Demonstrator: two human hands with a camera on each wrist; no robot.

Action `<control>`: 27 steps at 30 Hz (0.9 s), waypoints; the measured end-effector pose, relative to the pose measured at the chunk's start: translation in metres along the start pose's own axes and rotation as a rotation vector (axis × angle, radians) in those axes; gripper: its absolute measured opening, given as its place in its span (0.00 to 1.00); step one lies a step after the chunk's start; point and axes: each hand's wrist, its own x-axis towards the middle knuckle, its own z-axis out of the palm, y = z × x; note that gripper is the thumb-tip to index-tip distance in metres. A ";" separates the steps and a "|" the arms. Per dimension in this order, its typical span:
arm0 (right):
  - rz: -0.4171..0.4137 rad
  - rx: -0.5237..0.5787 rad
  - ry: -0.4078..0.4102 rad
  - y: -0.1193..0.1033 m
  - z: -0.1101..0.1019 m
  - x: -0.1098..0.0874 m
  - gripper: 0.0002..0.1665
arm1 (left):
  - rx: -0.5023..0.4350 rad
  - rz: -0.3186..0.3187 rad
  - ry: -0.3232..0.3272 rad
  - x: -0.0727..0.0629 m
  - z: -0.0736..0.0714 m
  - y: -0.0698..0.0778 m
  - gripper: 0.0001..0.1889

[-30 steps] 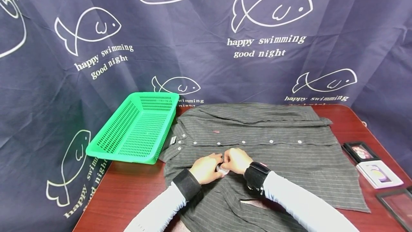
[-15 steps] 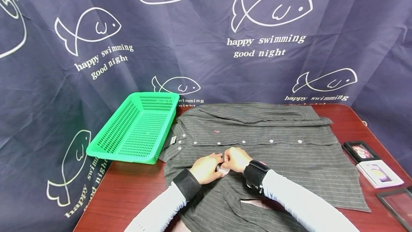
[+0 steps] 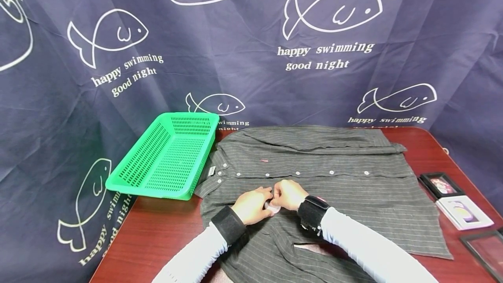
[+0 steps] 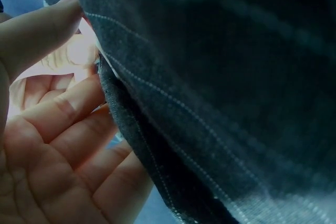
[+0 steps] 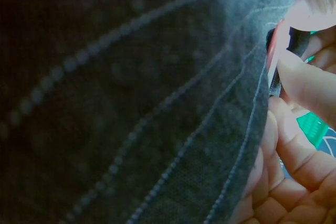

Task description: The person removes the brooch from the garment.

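Observation:
A dark grey pinstriped shirt [image 3: 342, 191] lies spread over the table, its row of white buttons running across. Just below that row, both hands meet at a small pale round badge-like disc [image 3: 272, 207]. My left hand [image 3: 250, 206] curls thumb and fingers around the disc and the shirt cloth. My right hand [image 3: 289, 195] pinches at the disc's upper right side, fingers bent. The right wrist view shows the disc's thin red and white edge [image 5: 274, 51] against a cloth fold. In the left wrist view, shirt cloth [image 4: 184, 93] covers most of the picture, fingertips at its edge.
A green plastic basket [image 3: 188, 187] stands at the table's back left, close to the shirt collar. On the right lie a black-framed picture [image 3: 442, 184], a white-framed one [image 3: 463, 212] and a dark frame [image 3: 487, 252]. A printed curtain [image 3: 251, 56] hangs behind the table [image 3: 157, 235].

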 end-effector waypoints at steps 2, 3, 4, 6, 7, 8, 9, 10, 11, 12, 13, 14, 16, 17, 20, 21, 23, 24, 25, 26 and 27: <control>0.002 0.004 -0.002 0.000 0.000 0.000 0.13 | 0.000 -0.002 -0.002 0.000 0.000 0.000 0.19; 0.002 0.005 -0.001 0.001 0.000 0.000 0.13 | -0.001 -0.003 -0.002 0.000 0.000 0.000 0.19; 0.001 0.008 0.000 0.001 0.000 0.000 0.13 | -0.002 -0.004 -0.001 0.000 0.000 0.000 0.19; 0.001 0.012 0.001 0.001 0.000 0.000 0.13 | -0.005 -0.006 -0.002 0.000 0.000 0.000 0.19; 0.001 0.014 0.000 0.002 0.000 0.000 0.13 | -0.006 -0.008 -0.002 0.000 0.000 0.000 0.19; 0.001 0.016 0.000 0.002 -0.001 0.000 0.13 | -0.008 -0.009 -0.003 0.000 0.000 0.000 0.19; 0.000 0.019 -0.001 0.002 -0.001 0.000 0.13 | -0.010 -0.010 -0.003 0.000 0.000 0.000 0.19; -0.001 0.020 -0.002 0.002 -0.001 0.000 0.13 | -0.010 -0.010 -0.004 0.000 0.000 0.000 0.19; -0.002 0.023 -0.003 0.002 -0.001 0.000 0.13 | -0.010 -0.011 -0.005 0.000 0.001 0.000 0.19; -0.004 0.026 -0.005 0.002 -0.001 0.000 0.13 | -0.011 -0.011 -0.004 0.000 0.001 0.000 0.18; -0.006 0.029 -0.006 0.002 -0.001 0.000 0.13 | -0.011 -0.011 -0.004 0.000 0.001 0.000 0.18; -0.008 0.034 -0.007 0.002 -0.001 0.000 0.13 | -0.011 -0.010 -0.002 0.000 0.001 0.000 0.18; -0.017 0.037 -0.006 0.002 -0.001 -0.001 0.13 | -0.011 -0.010 0.000 0.000 0.001 0.000 0.18; -0.018 0.040 -0.006 0.002 -0.001 -0.001 0.13 | -0.011 -0.009 0.001 0.000 0.001 0.000 0.18; -0.023 0.042 -0.005 0.003 -0.001 -0.001 0.13 | -0.012 -0.009 0.001 0.000 0.001 0.000 0.18; -0.023 0.043 -0.005 0.003 -0.001 -0.001 0.13 | -0.011 -0.010 0.001 0.000 0.000 0.000 0.18; -0.018 0.050 -0.007 0.003 -0.001 -0.001 0.13 | -0.011 -0.009 0.001 0.000 0.000 0.000 0.19; -0.019 0.051 -0.007 0.003 -0.001 -0.001 0.13 | -0.010 -0.008 0.001 0.000 0.000 0.000 0.19; -0.022 0.053 -0.005 0.004 -0.001 -0.002 0.13 | -0.009 -0.007 0.002 0.000 0.000 0.000 0.19; -0.020 0.057 -0.007 0.004 -0.002 -0.002 0.13 | -0.009 -0.006 0.003 0.000 0.000 0.000 0.19; -0.025 0.059 -0.005 0.004 -0.002 -0.002 0.13 | -0.010 -0.005 0.003 0.000 0.000 0.000 0.19</control>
